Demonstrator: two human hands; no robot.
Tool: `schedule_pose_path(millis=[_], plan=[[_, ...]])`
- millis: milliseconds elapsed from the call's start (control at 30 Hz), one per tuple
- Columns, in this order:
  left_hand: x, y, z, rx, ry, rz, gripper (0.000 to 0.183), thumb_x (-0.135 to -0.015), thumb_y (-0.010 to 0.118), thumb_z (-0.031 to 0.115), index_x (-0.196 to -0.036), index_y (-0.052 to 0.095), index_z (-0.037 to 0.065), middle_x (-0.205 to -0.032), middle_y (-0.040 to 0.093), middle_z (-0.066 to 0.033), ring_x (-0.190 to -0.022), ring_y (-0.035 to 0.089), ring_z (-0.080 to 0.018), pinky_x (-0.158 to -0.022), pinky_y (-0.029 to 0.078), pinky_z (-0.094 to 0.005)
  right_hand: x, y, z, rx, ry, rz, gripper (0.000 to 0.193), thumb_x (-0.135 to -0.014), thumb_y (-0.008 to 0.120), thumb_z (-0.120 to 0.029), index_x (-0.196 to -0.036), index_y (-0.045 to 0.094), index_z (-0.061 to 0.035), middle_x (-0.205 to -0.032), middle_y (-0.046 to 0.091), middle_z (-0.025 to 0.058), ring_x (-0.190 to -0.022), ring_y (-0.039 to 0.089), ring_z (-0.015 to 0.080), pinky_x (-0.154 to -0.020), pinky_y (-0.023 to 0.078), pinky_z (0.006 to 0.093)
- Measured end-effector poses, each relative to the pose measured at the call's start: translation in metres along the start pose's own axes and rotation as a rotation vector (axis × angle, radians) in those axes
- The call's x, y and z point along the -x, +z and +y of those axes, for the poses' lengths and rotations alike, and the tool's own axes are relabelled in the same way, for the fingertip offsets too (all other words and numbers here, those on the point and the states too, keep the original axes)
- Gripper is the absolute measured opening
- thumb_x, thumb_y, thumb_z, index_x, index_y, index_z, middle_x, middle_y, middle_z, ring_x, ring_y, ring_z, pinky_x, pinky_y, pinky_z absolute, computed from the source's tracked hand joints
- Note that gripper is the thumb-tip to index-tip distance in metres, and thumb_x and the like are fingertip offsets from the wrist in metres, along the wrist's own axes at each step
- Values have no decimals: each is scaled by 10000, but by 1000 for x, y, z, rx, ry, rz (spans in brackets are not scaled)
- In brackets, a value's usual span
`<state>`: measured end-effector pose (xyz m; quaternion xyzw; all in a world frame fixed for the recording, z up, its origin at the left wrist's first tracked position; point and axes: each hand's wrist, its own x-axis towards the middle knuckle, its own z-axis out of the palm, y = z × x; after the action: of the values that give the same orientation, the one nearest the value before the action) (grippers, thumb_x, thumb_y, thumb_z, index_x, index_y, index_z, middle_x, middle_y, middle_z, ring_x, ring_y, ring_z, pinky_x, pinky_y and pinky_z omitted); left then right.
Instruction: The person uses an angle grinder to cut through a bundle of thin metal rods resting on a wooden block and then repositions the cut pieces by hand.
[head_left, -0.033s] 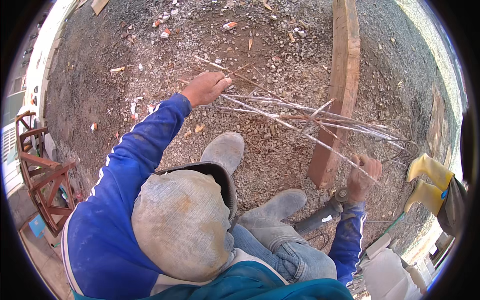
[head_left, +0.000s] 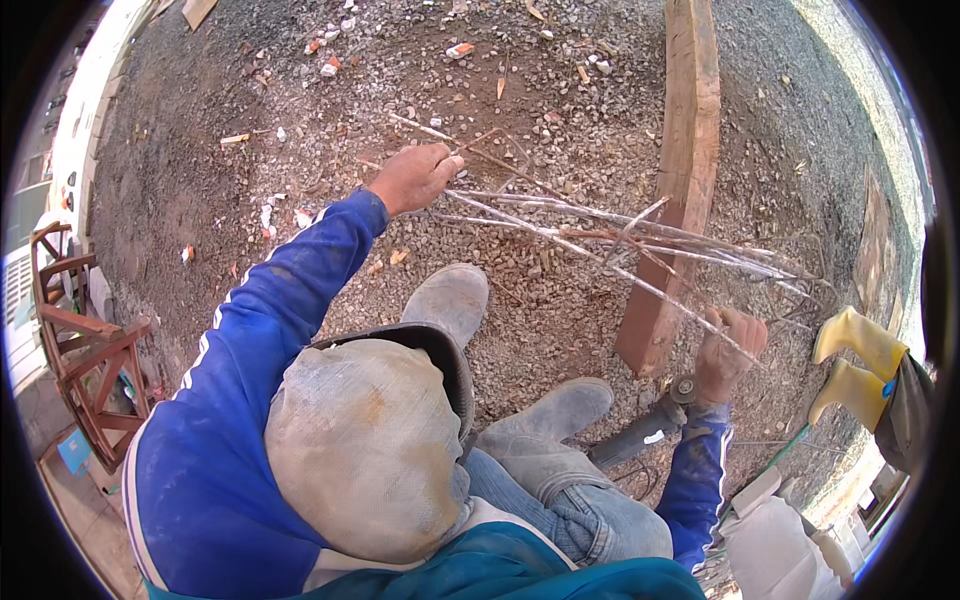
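My left hand (head_left: 415,178) is closed around the left part of several thin, rusty steel rods (head_left: 600,218). The rods cross one another at low angles, and some have bent ends. They lie across a wooden beam (head_left: 690,140). My right hand (head_left: 730,350), at the lower right, is closed on the near end of one long rod (head_left: 660,297) that slants down from the left hand. Just below the right hand, a dark angle grinder (head_left: 640,437) lies on the gravel beside my right boot (head_left: 560,408). My palms and the exact grip are hidden.
My left boot (head_left: 450,300) stands on the gravel, behind my dusty bent knee (head_left: 370,450). Another person's yellow boots (head_left: 850,340) are at the right. A brown wooden frame (head_left: 90,350) stands at the left. Rubble pieces (head_left: 330,66) lie at the far side.
Both hands have shifted very slightly to the right. The rods, beam and grinder look almost the same.
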<state>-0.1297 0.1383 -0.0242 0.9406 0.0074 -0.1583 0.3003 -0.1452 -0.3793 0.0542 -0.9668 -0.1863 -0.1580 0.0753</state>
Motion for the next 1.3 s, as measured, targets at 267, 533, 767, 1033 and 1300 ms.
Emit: schedule_pose_path(millis=[267,533,767,1033,1300], plan=[[25,15,24,52,-66,353,363,-1015,510,374,-866,638,68,-713,609,-159,-695,600,-377,-653,450,-470,51,-6,-2,52,241,187,570,-895,763,-224,-1355,507,-3,-1390,460,243,-1306,458,410,-1089,387,523],[13,-9,65,784,-415,368,640,-1024,500,536,-540,518,119,-515,450,28,-477,435,-93,-475,328,-285,104,7,1,-442,1049,131,708,-1007,609,-356,-1488,325,79,-1516,357,262,-1420,364,360,-1159,325,435],[-18,-32,131,1060,-211,464,587,-1051,427,542,-676,554,108,-580,507,14,-490,452,-90,-483,361,-263,151,-7,7,-225,1222,173,727,-985,606,-409,-1472,364,73,-1484,397,258,-1396,371,347,-1152,312,436],[1,19,98,621,174,180,649,-1068,313,544,-1087,635,-19,-971,615,-151,-965,587,-318,-931,446,-413,262,4,-2,-388,1673,124,689,-957,623,-509,-1335,499,54,-1283,514,182,-1157,503,290,-1008,392,399],[18,-8,39,112,139,34,597,-1043,393,514,-1312,587,18,-1245,628,-223,-1192,578,-379,-1039,426,-433,272,2,-15,-730,1534,-46,530,-867,739,-493,-996,655,15,-896,588,35,-800,511,148,-710,446,326]])
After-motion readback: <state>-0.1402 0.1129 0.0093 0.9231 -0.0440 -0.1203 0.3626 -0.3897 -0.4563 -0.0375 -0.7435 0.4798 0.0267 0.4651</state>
